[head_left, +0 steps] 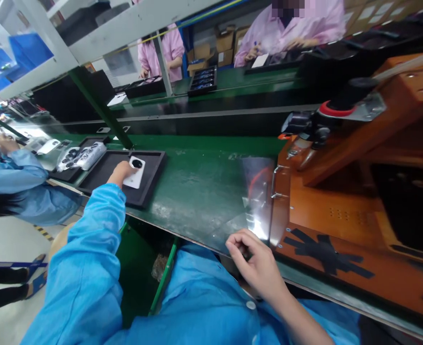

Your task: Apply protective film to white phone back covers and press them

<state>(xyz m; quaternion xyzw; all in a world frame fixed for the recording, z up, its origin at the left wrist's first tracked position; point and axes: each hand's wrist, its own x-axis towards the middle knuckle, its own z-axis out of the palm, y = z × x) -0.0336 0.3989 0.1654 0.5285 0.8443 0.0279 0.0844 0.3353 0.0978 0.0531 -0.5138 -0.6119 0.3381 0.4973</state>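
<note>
A white case (pixel 135 172) is grasped by the left hand (pixel 120 171) over a tray (pixel 154 179), centre-left; the right hand (pixel 257 261), lower centre, is clenched, empty.

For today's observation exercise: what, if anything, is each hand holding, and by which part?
The left hand holds the white phone case by its lower left edge, over the black tray. The right hand is curled; any hold cannot be told.

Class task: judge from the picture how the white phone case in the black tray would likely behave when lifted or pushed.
The white phone case looks thin and flat under the left hand, so probably light. It lies flat in the black tray, so is unlikely to roll or tip. Its smooth surface may slide easily.
</note>
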